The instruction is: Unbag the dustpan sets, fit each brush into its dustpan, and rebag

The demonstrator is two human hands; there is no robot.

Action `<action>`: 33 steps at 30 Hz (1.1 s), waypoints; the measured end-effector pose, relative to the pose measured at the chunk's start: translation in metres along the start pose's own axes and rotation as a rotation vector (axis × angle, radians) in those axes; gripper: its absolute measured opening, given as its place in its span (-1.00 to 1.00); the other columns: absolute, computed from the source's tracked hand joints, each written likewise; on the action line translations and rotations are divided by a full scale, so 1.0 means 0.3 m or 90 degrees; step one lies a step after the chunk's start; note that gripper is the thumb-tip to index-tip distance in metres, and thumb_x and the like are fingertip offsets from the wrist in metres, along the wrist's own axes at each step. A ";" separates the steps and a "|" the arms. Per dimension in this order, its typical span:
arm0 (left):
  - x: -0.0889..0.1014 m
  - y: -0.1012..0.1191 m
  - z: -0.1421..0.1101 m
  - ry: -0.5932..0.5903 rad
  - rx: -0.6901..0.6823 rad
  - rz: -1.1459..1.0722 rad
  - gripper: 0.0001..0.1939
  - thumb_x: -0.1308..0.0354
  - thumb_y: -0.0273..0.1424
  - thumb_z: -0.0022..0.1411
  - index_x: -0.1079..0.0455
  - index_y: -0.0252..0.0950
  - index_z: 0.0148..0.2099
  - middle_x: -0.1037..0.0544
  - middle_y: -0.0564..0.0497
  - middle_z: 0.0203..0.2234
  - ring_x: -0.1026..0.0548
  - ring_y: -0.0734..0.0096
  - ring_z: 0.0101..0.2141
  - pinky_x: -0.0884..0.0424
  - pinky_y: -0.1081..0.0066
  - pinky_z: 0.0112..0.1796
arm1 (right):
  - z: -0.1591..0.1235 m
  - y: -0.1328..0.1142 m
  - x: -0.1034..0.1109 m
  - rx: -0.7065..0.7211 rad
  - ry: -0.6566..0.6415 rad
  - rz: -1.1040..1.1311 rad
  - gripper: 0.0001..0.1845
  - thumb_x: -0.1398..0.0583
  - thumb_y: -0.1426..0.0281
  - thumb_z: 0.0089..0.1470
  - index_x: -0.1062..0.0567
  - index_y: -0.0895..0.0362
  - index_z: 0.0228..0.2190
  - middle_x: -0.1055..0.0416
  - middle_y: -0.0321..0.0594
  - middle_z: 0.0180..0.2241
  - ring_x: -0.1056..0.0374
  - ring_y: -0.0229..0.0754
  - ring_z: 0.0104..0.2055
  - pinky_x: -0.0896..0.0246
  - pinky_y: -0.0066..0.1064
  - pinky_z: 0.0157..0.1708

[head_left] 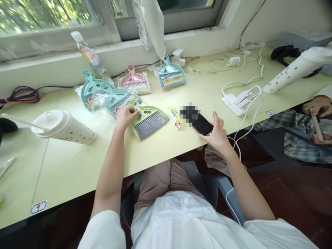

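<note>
My left hand (pixel 126 117) is closed at the handle of a light green mini dustpan (pixel 147 119) with a grey-bristled brush (pixel 153 126) nested in it, thumb and fingers pinching the handle end. The set rests on the pale yellow table. To the right, my right hand (pixel 217 135) grips the near end of a dark smartphone (pixel 202 124), thumb on one side and fingers on the other. Part of the phone's far end is blurred by pixels. A printed label card (pixel 174 117) lies between the dustpan and the phone.
Bagged dustpan sets, teal (pixel 171 74) and pink (pixel 135 81), lie at the back. A white lidded cup (pixel 64 128) stands left, another cup (pixel 293 71) right. A water bottle (pixel 92 57) is by the window. White cables run from a power strip (pixel 234 103). Another person's hands (pixel 317 107) hold a phone at right.
</note>
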State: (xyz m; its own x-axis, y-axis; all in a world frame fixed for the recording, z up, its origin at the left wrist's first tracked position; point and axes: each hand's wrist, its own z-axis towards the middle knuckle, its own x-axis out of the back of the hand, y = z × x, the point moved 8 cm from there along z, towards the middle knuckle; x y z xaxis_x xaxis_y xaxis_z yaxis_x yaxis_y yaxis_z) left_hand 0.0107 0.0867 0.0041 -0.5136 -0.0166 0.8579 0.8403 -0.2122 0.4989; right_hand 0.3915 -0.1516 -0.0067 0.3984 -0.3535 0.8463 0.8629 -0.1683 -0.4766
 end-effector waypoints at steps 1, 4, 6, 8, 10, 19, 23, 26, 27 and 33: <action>-0.001 -0.001 -0.001 -0.012 -0.001 -0.015 -0.70 -0.22 -0.15 0.14 -0.45 -0.26 -0.48 -0.50 0.01 -0.55 -0.45 0.30 -0.41 -0.30 0.37 -0.29 | 0.036 0.040 0.003 -0.020 0.006 -0.004 0.22 -0.33 0.17 -0.03 0.26 -0.04 0.43 0.02 0.21 0.37 -0.24 0.26 0.29 -0.22 0.27 0.13; -0.012 0.008 -0.006 -0.052 0.005 -0.077 -0.72 -0.26 -0.19 0.10 -0.41 -0.26 -0.51 -0.47 0.03 -0.60 -0.42 0.32 -0.47 -0.24 0.38 -0.36 | 0.149 0.100 0.011 -0.067 0.030 -0.027 0.15 -0.32 0.16 -0.02 0.15 0.04 0.42 0.04 0.26 0.39 -0.15 0.29 0.35 -0.12 0.31 0.17; 0.011 0.026 -0.007 0.010 0.006 -0.134 -0.75 -0.25 -0.24 0.11 -0.38 -0.27 -0.49 -0.48 0.01 -0.56 -0.43 0.32 -0.43 -0.25 0.38 -0.33 | 0.214 0.038 0.022 -0.056 0.085 -0.023 -0.04 -0.28 0.15 0.04 -0.06 0.10 0.36 -0.07 0.26 0.36 -0.14 0.28 0.35 -0.08 0.29 0.19; 0.032 0.032 -0.011 0.096 0.041 -0.216 -0.80 -0.19 -0.27 0.15 -0.31 -0.25 -0.44 -0.46 0.03 -0.57 -0.42 0.35 -0.45 -0.26 0.39 -0.33 | 0.252 -0.124 0.021 0.000 0.151 0.008 -0.33 -0.22 0.21 0.12 -0.30 0.12 0.23 -0.29 0.17 0.24 -0.23 0.20 0.28 -0.09 0.20 0.19; 0.017 0.050 -0.014 0.110 0.053 -0.315 -0.76 -0.16 -0.20 0.19 -0.27 -0.24 -0.38 -0.40 0.08 -0.61 -0.37 0.39 -0.51 -0.24 0.41 -0.38 | 0.270 -0.359 -0.034 0.095 0.123 0.044 -0.58 -0.15 0.28 0.22 -0.46 0.09 0.08 -0.45 0.04 0.09 -0.37 0.06 0.13 -0.12 0.03 0.17; 0.035 0.112 -0.052 0.222 -0.026 -0.410 -0.67 -0.06 -0.07 0.22 -0.30 -0.23 -0.39 -0.44 0.02 -0.48 -0.44 0.35 -0.37 -0.35 0.42 -0.32 | 0.354 -0.888 -0.343 0.164 -0.065 -0.075 -0.56 -0.07 0.17 0.31 -0.50 0.19 0.01 -0.46 0.13 0.10 -0.31 0.11 0.15 -0.22 -0.07 0.08; 0.039 0.079 -0.041 0.218 -0.011 -0.360 -0.53 0.04 -0.04 0.28 -0.11 -0.22 -0.55 -0.19 0.08 -0.63 -0.25 0.40 -0.50 -0.21 0.40 -0.43 | 0.428 -0.864 -0.287 0.151 -0.135 0.063 -0.65 -0.19 0.16 0.22 -0.59 0.16 -0.17 -0.60 -0.07 -0.11 -0.45 -0.06 0.00 -0.32 -0.34 -0.05; 0.034 0.002 -0.017 0.204 0.083 -0.331 -0.55 0.03 -0.13 0.27 -0.02 -0.21 -0.59 -0.10 0.09 -0.67 -0.18 0.42 -0.53 -0.16 0.41 -0.45 | 0.500 -0.810 -0.163 0.157 -0.198 0.181 -0.50 -0.06 0.03 0.29 -0.60 0.15 -0.29 -0.58 -0.25 -0.37 -0.48 -0.27 -0.23 -0.32 -0.49 -0.24; 0.037 -0.023 -0.008 0.193 0.111 -0.313 -0.55 0.02 -0.16 0.26 -0.01 -0.21 -0.60 -0.10 0.10 -0.68 -0.18 0.41 -0.54 -0.16 0.41 -0.45 | 0.523 -0.791 -0.112 0.177 -0.201 0.230 -0.44 -0.03 0.00 0.30 -0.59 0.17 -0.33 -0.56 -0.25 -0.41 -0.47 -0.32 -0.26 -0.30 -0.52 -0.25; 0.080 -0.051 0.010 0.117 0.058 -0.095 -0.58 0.04 -0.21 0.32 -0.19 -0.23 -0.58 -0.33 0.00 -0.59 -0.40 0.25 -0.38 -0.30 0.33 -0.25 | 0.577 -0.586 -0.077 0.075 -0.252 0.050 -0.69 -0.36 0.19 0.02 -0.60 0.22 -0.39 -0.61 -0.12 -0.34 -0.47 -0.23 -0.31 -0.26 -0.45 -0.32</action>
State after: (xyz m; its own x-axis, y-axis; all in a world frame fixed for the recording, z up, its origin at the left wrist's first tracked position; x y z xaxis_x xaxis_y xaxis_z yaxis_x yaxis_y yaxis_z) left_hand -0.0138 0.0923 0.0174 -0.6490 -0.1708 0.7414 0.7608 -0.1362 0.6346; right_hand 0.2843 0.0455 0.0987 0.5336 0.0235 0.8454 0.8455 -0.0400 -0.5325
